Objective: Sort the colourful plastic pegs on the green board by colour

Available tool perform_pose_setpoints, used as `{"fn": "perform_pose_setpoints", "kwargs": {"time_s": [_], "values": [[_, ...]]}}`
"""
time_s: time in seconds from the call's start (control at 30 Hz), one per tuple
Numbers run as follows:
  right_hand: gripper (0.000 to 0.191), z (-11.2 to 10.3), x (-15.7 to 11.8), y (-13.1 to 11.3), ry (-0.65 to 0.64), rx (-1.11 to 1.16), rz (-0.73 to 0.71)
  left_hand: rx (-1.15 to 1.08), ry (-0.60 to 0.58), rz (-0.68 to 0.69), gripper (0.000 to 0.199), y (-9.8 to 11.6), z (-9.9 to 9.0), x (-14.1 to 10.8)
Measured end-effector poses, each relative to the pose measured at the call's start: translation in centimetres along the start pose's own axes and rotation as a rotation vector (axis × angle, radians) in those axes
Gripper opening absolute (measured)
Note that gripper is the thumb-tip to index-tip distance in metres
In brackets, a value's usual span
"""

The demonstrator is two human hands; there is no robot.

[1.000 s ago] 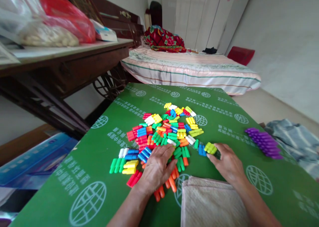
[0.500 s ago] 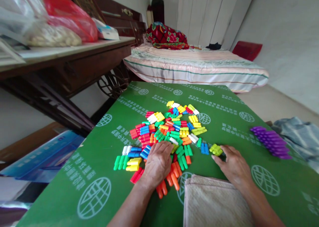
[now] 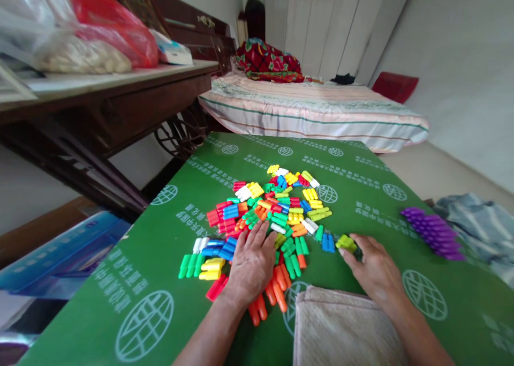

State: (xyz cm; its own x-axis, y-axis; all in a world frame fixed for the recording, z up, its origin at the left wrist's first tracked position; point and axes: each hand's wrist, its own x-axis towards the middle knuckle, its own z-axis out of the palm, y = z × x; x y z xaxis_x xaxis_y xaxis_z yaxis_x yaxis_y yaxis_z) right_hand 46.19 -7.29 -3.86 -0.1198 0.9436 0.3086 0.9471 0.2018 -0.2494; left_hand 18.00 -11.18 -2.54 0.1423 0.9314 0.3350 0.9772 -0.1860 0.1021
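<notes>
A pile of plastic pieces in red, blue, green, yellow, white and orange (image 3: 280,221) lies spread over the green tabletop (image 3: 193,323). My left hand (image 3: 254,259) rests palm down on the near part of the pile, fingers slightly apart; what lies beneath it is hidden. To the right, my right hand (image 3: 373,267) has thumb and fingers around a small yellow-green cluster of pieces (image 3: 346,243) on the table. Just left of that cluster are blue pieces (image 3: 328,243). Long orange pieces (image 3: 278,293) lie beside my left wrist.
A folded grey-beige cloth (image 3: 345,328) lies at the near edge. Purple pieces (image 3: 433,233) form a block at the right side. A sewing-machine table (image 3: 160,79) with plastic bags (image 3: 116,28) stands at the left, and a bed (image 3: 313,106) is beyond.
My left hand has its fingers a little more spread and has shifted slightly on the pile. My right hand stays at the yellow-green cluster. The camera view has moved slightly.
</notes>
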Motion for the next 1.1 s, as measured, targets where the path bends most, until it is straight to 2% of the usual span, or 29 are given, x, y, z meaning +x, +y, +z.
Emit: {"fn": "perform_pose_setpoints", "kwargs": {"time_s": [0.23,0.47,0.57,0.63,0.87,0.97,1.1], "values": [[0.028,-1.0,3.6,-3.0,-0.038,0.068,-0.147,0.004,0.017,0.012,0.035,-0.5,0.2,0.0],[0.026,0.1,7.8,-6.0,-0.105,-0.046,-0.26,0.046,0.059,0.039,0.031,-0.5,0.2,0.1],[0.02,0.6,8.5,-6.0,-0.16,-0.049,-0.258,0.066,0.057,0.022,0.029,-0.4,0.0,0.1],[0.023,0.8,8.5,-5.6,-0.178,0.0,-0.26,0.067,0.056,0.015,0.028,-0.3,-0.2,0.1],[0.029,1.3,8.0,-4.5,-0.164,0.016,-0.264,0.019,-0.006,-0.01,0.028,-0.1,-0.6,0.3],[0.021,1.5,8.5,-4.8,-0.172,0.026,-0.271,0.002,-0.02,-0.016,0.028,-0.1,-0.5,0.3],[0.015,2.1,8.5,-4.6,-0.077,0.248,-0.21,-0.004,-0.005,-0.011,0.028,-0.3,-0.4,0.3]]}}
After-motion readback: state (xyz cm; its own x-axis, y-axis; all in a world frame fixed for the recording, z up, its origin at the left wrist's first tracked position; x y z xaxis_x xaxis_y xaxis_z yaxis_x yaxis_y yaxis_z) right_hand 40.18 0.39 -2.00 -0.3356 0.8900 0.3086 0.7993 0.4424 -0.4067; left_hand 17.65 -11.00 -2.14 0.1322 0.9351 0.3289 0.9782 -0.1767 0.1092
